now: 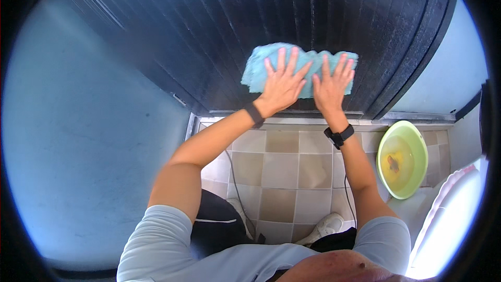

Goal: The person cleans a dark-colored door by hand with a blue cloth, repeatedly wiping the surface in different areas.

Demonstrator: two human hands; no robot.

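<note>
A light turquoise cloth is spread against a dark, vertically grooved door. My left hand presses flat on its middle, fingers spread. Beside it, my right hand lies flat on the cloth's right part, fingers outstretched. The cloth reaches past my left hand on the left side, and its lower edge hangs near the bottom of the door. Both palms are turned to the cloth, so the fabric under them is hidden.
On the tiled floor at the right stands a lime-green basin of water with a yellow-orange patch in it. A pale blue wall runs along the left. A white, pink-edged object is at the lower right. Thin cables hang near my legs.
</note>
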